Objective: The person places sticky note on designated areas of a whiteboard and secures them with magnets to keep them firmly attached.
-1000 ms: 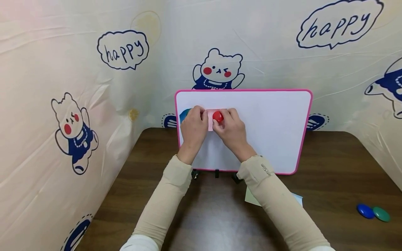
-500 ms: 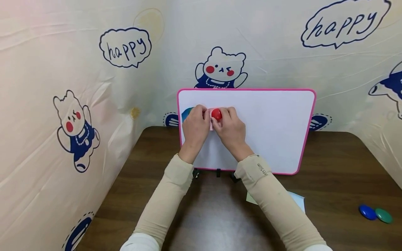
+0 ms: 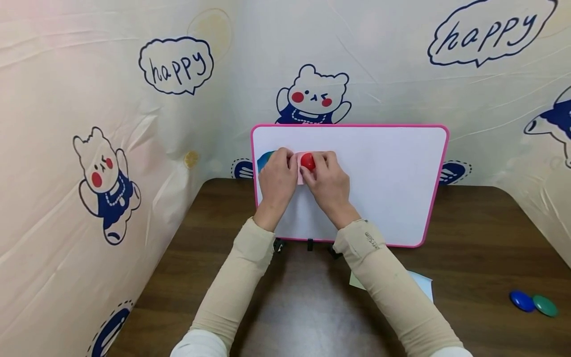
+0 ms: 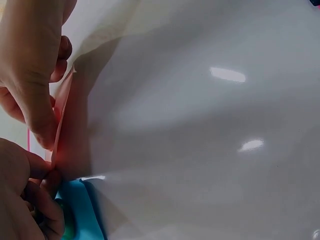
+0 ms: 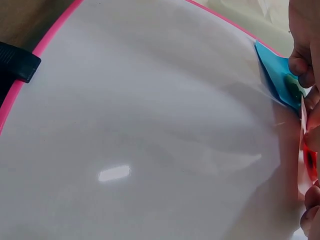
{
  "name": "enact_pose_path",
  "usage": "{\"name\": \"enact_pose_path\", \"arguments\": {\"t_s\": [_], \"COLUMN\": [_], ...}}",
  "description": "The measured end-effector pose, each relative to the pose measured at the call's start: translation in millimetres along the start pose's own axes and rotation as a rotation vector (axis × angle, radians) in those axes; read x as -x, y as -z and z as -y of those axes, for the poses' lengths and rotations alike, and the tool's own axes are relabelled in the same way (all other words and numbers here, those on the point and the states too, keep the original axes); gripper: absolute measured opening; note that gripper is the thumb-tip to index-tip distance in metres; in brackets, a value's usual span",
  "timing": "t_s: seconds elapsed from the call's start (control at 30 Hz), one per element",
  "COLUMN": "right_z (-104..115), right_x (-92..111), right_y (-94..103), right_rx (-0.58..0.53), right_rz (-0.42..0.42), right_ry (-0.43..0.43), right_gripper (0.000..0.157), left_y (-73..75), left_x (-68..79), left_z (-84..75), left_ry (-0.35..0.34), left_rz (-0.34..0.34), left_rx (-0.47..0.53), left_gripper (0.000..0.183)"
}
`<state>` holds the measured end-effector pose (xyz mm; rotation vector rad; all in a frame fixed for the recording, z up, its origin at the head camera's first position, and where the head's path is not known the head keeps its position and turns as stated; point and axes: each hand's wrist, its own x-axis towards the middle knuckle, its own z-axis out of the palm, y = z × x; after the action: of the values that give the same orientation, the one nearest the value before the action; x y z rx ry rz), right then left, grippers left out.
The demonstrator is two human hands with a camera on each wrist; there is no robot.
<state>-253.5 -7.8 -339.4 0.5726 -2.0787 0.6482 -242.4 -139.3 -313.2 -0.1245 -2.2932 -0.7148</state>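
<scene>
a cream cloth printed with cartoon bears and "happy" bubbles hangs round a dark wooden table point(image 3: 468, 223), and on it a pink-framed whiteboard point(image 3: 383, 173) stands propped upright. the red magnet point(image 3: 308, 161) sits on the pink note point(image 3: 300, 174) in the board's upper left part, and the right hand point(image 3: 327, 186) pinches that magnet between thumb and fingertips. the left hand point(image 3: 277, 181) lies just beside it, fingers bent down onto the note's left edge and pressing it against the board. compared with a second ago the magnet has crept a little to the left and the two hands have closed up until they nearly touch, so less of the note shows; to my eye the magnet is now seated on the paper and only being nudged into place. a blue note point(image 3: 264, 159) peeks out left of the left hand. well off to the right on the table lie a blue magnet point(image 3: 522, 301) and a green magnet point(image 3: 545, 306), touching, and some pale paper point(image 3: 424, 283) shows beneath the right sleeve.
</scene>
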Motion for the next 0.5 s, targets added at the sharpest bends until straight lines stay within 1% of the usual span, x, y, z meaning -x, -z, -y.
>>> {"name": "enact_pose_path", "arguments": {"t_s": [0.27, 0.4, 0.5], "right_z": [-2.4, -3.5, -4.9], "right_x": [1.1, 3.0, 3.8], "right_y": [0.2, 0.4, 1.0], "right_rx": [0.011, 0.022, 0.019], "right_rz": [-0.017, -0.012, -0.008], "right_ry": [0.021, 0.028, 0.032], "right_gripper": [0.043, 0.044, 0.044], "left_y": [-0.4, -0.2, -0.4], "left_x": [0.4, 1.0, 1.2], "left_z": [0.1, 0.5, 0.9], "left_ry": [-0.008, -0.003, 0.009], "left_rz": [-0.002, -0.01, -0.003], "left_rx": [-0.006, 0.001, 0.006], "left_gripper": [0.023, 0.024, 0.024]}}
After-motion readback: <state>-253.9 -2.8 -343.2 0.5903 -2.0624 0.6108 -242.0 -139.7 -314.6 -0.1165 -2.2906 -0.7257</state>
